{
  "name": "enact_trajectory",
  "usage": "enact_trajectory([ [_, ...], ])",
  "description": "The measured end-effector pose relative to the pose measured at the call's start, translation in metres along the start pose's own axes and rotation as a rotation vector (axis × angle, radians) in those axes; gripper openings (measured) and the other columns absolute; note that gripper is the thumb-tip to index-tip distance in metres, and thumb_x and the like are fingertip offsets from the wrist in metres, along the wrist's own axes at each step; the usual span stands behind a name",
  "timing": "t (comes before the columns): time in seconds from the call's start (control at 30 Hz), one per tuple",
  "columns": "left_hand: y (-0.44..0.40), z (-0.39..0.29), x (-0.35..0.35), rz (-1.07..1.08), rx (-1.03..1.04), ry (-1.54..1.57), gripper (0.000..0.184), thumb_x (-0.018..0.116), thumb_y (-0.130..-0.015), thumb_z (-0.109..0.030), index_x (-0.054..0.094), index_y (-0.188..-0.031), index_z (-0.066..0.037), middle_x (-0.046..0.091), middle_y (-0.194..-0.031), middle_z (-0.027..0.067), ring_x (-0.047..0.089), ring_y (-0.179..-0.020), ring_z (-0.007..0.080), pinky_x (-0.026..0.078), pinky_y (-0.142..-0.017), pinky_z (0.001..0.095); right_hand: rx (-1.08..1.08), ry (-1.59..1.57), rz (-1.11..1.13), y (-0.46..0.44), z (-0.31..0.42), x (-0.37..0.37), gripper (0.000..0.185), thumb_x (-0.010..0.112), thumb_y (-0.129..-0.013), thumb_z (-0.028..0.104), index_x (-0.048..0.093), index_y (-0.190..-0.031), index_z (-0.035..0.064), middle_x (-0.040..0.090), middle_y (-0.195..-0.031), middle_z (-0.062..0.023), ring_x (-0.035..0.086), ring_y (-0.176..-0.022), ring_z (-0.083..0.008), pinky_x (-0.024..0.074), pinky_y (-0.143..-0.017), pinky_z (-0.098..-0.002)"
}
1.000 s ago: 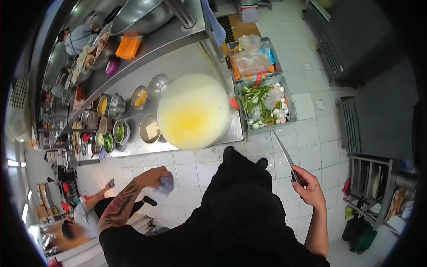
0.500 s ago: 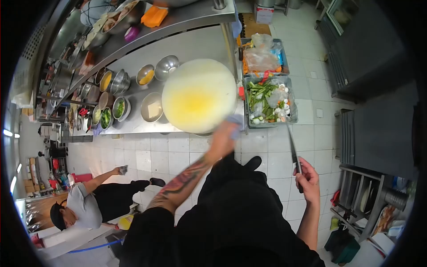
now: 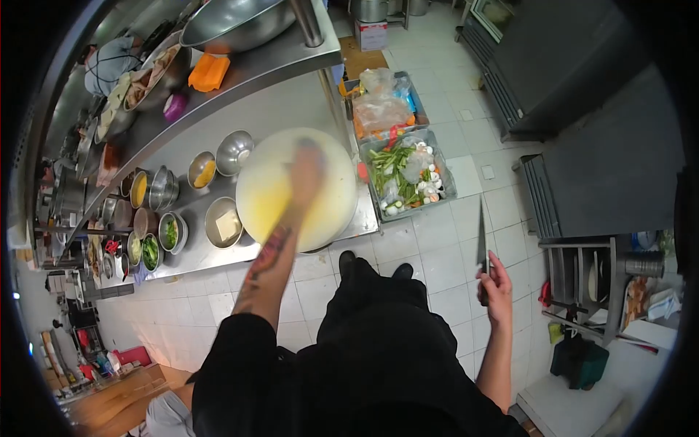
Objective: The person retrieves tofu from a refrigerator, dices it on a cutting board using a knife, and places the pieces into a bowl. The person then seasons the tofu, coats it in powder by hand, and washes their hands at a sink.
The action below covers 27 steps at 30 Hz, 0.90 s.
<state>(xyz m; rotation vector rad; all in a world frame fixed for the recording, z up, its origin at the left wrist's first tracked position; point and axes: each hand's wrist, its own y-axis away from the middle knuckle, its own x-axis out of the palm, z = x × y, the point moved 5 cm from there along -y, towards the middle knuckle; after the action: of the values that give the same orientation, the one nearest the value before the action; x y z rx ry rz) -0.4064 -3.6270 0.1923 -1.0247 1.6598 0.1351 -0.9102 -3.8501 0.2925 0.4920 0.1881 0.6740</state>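
Observation:
My left hand [image 3: 307, 173] is over the round white cutting board [image 3: 266, 164], which has a yellow stain. The hand is smeared by motion, with a bluish cloth [image 3: 309, 144] showing at its fingers. Off to the right, above the floor, my right hand [image 3: 496, 291] grips a long knife [image 3: 481, 237] by its dark handle, blade pointing away from me. Left of the board stand a metal bowl with a pale block [image 3: 228, 226], a bowl with yellow pieces [image 3: 204, 173] and another metal bowl [image 3: 235, 152].
Two bins, one with vegetable scraps [image 3: 397, 171], one with plastic bags [image 3: 382, 109], stand right of the steel counter [image 3: 274, 102]. Above it runs a shelf [image 3: 273, 62]. Grey cabinets [image 3: 597, 175] and a rack [image 3: 611, 291] line the right. Part of a co-worker [image 3: 171, 416] shows at lower left.
My left hand has gone from beside the counter, past the board's near edge, onto the board with the cloth. The knife stays in my right hand, now more upright. The co-worker has mostly left view.

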Motion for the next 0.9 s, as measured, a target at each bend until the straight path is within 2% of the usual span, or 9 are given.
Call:
enact_trajectory([
  [0.17, 0.102, -0.162, -0.001, 0.356, -0.03, 0.705, 0.027, 0.068, -0.09, -0.007, 0.062, -0.116, -0.006, 0.063, -0.115, 0.0172, 0.061, -0.11, 0.0336, 0.047, -0.098, 0.0393, 0.051, -0.369, 0.076, -0.025, -0.023, 0.08, 0.058, 0.056, -0.098, 0.008, 0.039, -0.154, 0.0053, 0.061, -0.098, -0.0081, 0.053, -0.061, -0.013, 0.0445, -0.051, -0.0276],
  [0.23, 0.11, -0.179, 0.014, 0.426, -0.494, 1.142, 0.032, 0.068, -0.097, -0.019, 0.056, -0.123, -0.005, 0.06, -0.113, 0.0143, 0.059, -0.11, 0.0271, 0.046, -0.098, 0.0368, 0.084, -0.556, 0.135, -0.036, -0.016, 0.104, 0.05, 0.052, -0.102, 0.012, 0.041, -0.15, 0.0034, 0.058, -0.097, -0.0073, 0.05, -0.059, -0.0126, 0.0429, -0.05, -0.0274],
  [0.33, 0.063, -0.214, -0.015, 0.483, -0.42, 1.301, 0.036, 0.063, -0.101, -0.02, 0.049, -0.128, -0.002, 0.055, -0.116, 0.0177, 0.059, -0.104, 0.028, 0.048, -0.093, 0.0392, 0.047, -0.646, 0.142, -0.039, 0.004, 0.135, 0.045, 0.049, -0.104, 0.015, 0.042, -0.147, 0.0024, 0.056, -0.094, -0.0063, 0.047, -0.058, -0.0113, 0.0402, -0.048, -0.0265],
  [0.37, 0.051, -0.223, -0.015, 0.311, 0.006, 1.022, 0.033, 0.061, -0.098, -0.016, 0.05, -0.125, -0.002, 0.05, -0.125, 0.0211, 0.061, -0.105, 0.0374, 0.05, -0.092, 0.0421, 0.014, -0.645, 0.141, -0.038, 0.012, 0.143, 0.044, 0.049, -0.106, 0.017, 0.043, -0.146, 0.0022, 0.055, -0.093, -0.006, 0.046, -0.058, -0.0105, 0.0388, -0.047, -0.026],
  [0.47, 0.037, -0.255, -0.023, 0.306, 0.441, 0.863, 0.035, 0.061, -0.089, -0.008, 0.051, -0.123, -0.004, 0.047, -0.129, 0.0222, 0.059, -0.107, 0.0429, 0.051, -0.091, 0.0453, -0.063, -0.596, 0.166, -0.017, 0.042, 0.164, 0.044, 0.048, -0.107, 0.019, 0.042, -0.147, 0.0023, 0.055, -0.094, -0.0064, 0.046, -0.057, -0.01, 0.0377, -0.045, -0.0255],
  [0.57, 0.009, -0.206, 0.047, 0.325, 0.137, 0.711, 0.035, 0.058, -0.086, -0.006, 0.052, -0.12, -0.004, 0.057, -0.111, 0.023, 0.062, -0.1, 0.043, 0.051, -0.083, 0.0492, -0.047, -0.556, 0.174, 0.015, 0.053, 0.141, 0.044, 0.047, -0.108, 0.02, 0.041, -0.147, 0.0004, 0.056, -0.094, -0.0069, 0.045, -0.056, -0.0093, 0.0383, -0.045, -0.0248],
  [0.67, -0.03, -0.204, 0.0, 0.34, -0.084, 0.875, 0.03, 0.057, -0.092, -0.013, 0.052, -0.118, 0.0, 0.059, -0.118, 0.0232, 0.063, -0.1, 0.0444, 0.05, -0.084, 0.0522, -0.039, -0.497, 0.168, 0.019, 0.055, 0.115, 0.043, 0.046, -0.108, 0.02, 0.04, -0.146, -0.0019, 0.056, -0.095, -0.0076, 0.044, -0.055, -0.0089, 0.0384, -0.045, -0.0242],
  [0.87, -0.036, -0.303, 0.002, 0.211, 0.452, 0.687, 0.033, 0.054, -0.103, -0.029, 0.045, -0.117, 0.0, 0.062, -0.106, 0.0257, 0.065, -0.09, 0.0446, 0.051, -0.077, 0.0512, 0.041, -0.63, 0.181, -0.006, 0.08, 0.135, 0.035, 0.043, -0.109, 0.021, 0.045, -0.138, 0.0024, 0.055, -0.094, -0.0074, 0.041, -0.054, -0.0091, 0.0366, -0.044, -0.0245],
  [0.9, -0.061, -0.291, 0.023, 0.408, 0.146, 0.657, 0.035, 0.052, -0.104, -0.032, 0.044, -0.117, 0.0, 0.061, -0.104, 0.026, 0.064, -0.089, 0.0465, 0.051, -0.077, 0.0512, 0.042, -0.638, 0.191, -0.008, 0.081, 0.124, 0.035, 0.043, -0.109, 0.021, 0.045, -0.138, 0.0024, 0.055, -0.094, -0.0074, 0.041, -0.054, -0.0091, 0.0366, -0.044, -0.0245],
])
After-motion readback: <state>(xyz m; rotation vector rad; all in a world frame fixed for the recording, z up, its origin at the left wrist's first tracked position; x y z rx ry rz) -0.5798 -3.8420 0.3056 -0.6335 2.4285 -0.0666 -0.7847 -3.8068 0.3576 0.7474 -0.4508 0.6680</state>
